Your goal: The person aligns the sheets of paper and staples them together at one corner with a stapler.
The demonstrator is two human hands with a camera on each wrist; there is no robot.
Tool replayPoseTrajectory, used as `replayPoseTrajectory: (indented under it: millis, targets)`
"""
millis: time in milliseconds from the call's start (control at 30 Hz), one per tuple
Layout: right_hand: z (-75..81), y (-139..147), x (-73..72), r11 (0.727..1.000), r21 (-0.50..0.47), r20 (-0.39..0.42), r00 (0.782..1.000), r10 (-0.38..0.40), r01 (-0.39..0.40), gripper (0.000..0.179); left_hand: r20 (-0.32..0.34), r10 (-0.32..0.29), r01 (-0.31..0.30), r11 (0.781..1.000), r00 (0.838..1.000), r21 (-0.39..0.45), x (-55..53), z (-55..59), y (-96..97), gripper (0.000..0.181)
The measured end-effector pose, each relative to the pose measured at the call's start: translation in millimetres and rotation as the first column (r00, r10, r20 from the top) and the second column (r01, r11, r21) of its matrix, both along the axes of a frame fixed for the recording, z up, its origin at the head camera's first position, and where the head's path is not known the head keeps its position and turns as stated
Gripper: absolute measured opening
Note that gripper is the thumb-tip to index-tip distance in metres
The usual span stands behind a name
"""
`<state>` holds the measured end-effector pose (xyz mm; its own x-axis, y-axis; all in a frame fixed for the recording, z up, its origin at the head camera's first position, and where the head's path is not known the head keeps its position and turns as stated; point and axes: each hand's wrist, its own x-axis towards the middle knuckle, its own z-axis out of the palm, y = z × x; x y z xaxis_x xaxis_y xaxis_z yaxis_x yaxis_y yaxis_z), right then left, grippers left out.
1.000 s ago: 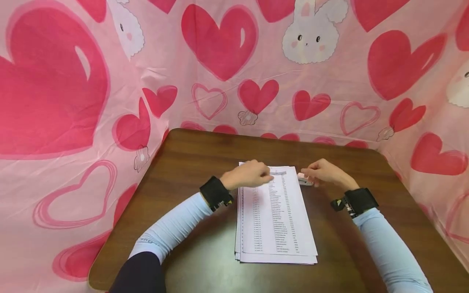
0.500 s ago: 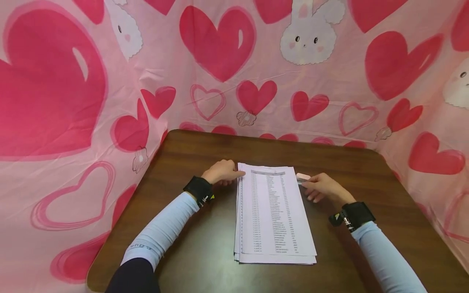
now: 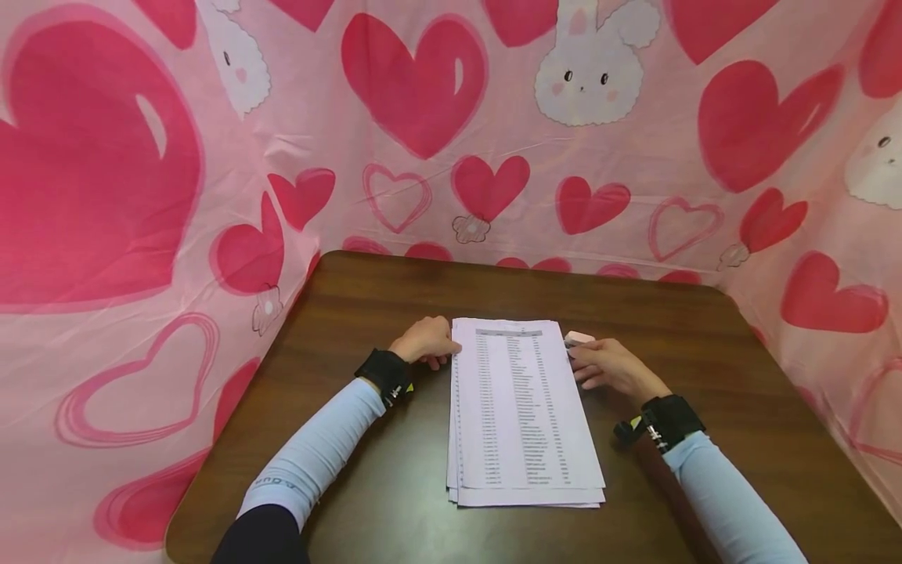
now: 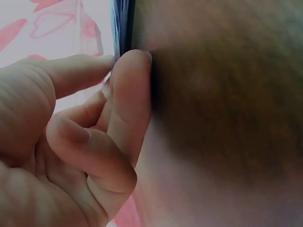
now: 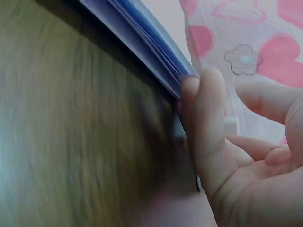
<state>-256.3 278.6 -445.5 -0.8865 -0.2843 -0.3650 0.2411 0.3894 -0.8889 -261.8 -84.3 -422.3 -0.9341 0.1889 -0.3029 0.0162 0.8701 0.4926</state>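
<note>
A stack of printed paper sheets [image 3: 524, 407] lies on the table, its sheets slightly uneven along the left and bottom edges. My left hand [image 3: 426, 342] pinches the stack's upper left edge; in the left wrist view the thumb [image 4: 85, 73] and a finger [image 4: 131, 80] take the sheets between them. At the upper right edge is my right hand [image 3: 613, 368], its fingertips [image 5: 210, 85] touching the sheet edges while the thumb stands apart. Just beyond those fingers a small pale pink and white stapler [image 3: 579, 338] sits on the table, partly hidden by the hand.
The brown wooden table [image 3: 380, 470] has rounded corners and reaches out on every side of the papers. A pink cloth [image 3: 395, 102] with hearts and rabbits hangs behind it and along both sides.
My left hand has moved from above the sheets to their left edge. The right hand has let go of the stapler and shifted nearer, to the stack's right edge.
</note>
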Motion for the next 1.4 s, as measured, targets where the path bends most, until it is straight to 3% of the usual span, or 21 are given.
replayPoseTrajectory:
  millis: [267,433,667,833,933,1000,1100,1167,1233,1300,1400]
  targets:
    - [-8.8,-12.7,0.2,0.997,-0.021,0.041,0.996,-0.074,0.075,0.044,-0.008,0.004,-0.004,1.000,1.000,0.008,-0.9,-4.1,0.3,0.025]
    - [-10.1,-18.5,-3.9,0.999,-0.049,0.046,0.999,-0.015,0.017,0.043,-0.005,0.017,-0.016,1.000,1.000,0.021,-2.6,-4.9,0.2,0.028]
    - [-7.0,-24.3,-6.5,0.998,0.010,-0.059,0.996,0.061,-0.061,0.039,-0.010,0.028,-0.028,0.997,1.000,0.070,-2.1,-3.9,-2.5,0.030]
    - [-0.2,-23.3,-4.6,0.999,-0.032,-0.102,0.995,0.007,-0.010,0.042,-0.018,0.022,-0.019,0.989,1.000,0.150,-2.7,-1.6,-13.3,0.039]
    - [8.3,-21.5,-3.7,0.999,-0.037,-0.137,0.991,-0.012,0.007,0.047,0.010,-0.019,0.016,0.970,1.000,0.241,-5.1,1.3,-20.3,0.042]
    - [14.2,-21.1,-3.8,0.999,-0.043,-0.165,0.986,-0.028,0.021,0.049,0.025,-0.053,0.042,0.945,0.998,0.324,-7.7,4.1,-23.9,0.041]
    - [24.5,-20.9,-5.2,0.997,-0.068,-0.214,0.976,-0.037,0.023,0.051,0.009,-0.075,0.063,0.886,0.997,0.460,-11.2,12.2,-27.1,0.034]
    - [32.5,-20.9,-6.5,0.995,-0.097,-0.232,0.972,-0.044,0.022,0.052,-0.031,-0.078,0.082,0.843,0.996,0.532,-14.1,19.5,-27.0,0.030]
    - [41.5,-21.0,-7.6,0.995,-0.099,-0.267,0.963,-0.037,0.011,0.053,-0.084,-0.077,0.111,0.816,0.993,0.568,-15.6,30.5,-26.4,0.026]
    - [51.7,-22.1,-8.6,0.997,-0.080,-0.310,0.950,-0.037,0.013,0.054,-0.146,-0.074,0.145,0.809,0.987,0.570,-17.2,42.7,-25.4,0.024]
    - [68.3,-27.0,-9.7,0.997,-0.077,-0.371,0.927,-0.057,0.030,0.053,-0.231,-0.073,0.191,0.818,0.970,0.542,-16.7,63.4,-27.2,0.021]
